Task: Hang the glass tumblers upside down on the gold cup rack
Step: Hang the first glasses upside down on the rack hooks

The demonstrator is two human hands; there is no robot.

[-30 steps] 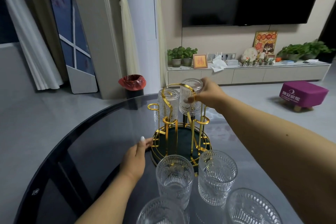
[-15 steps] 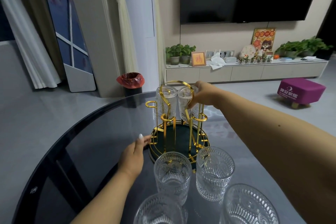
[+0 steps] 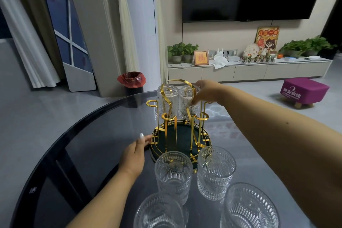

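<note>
The gold cup rack point(image 3: 167, 126) stands on a round dark green tray point(image 3: 182, 135) on the glass table. Two ribbed glass tumblers hang upside down on its far prongs: the left tumbler point(image 3: 167, 101) and the right tumbler point(image 3: 187, 103). My right hand point(image 3: 206, 91) grips the upturned base of the right tumbler. My left hand point(image 3: 135, 153) rests flat on the table, fingertips touching the tray's left rim. Several upright tumblers stand in front of the rack, among them one at the centre point(image 3: 174, 174) and one to its right point(image 3: 215, 170).
The round dark glass table point(image 3: 88, 144) curves away on the left and far sides. Two more tumblers point(image 3: 249, 207) sit at the bottom edge. Beyond are a red-lined bin point(image 3: 131, 80), a low cabinet with plants point(image 3: 248, 71) and a purple stool point(image 3: 304, 89).
My right hand has lowered the right tumbler onto its prong, level with the left tumbler. My left hand has stayed at the tray's rim.
</note>
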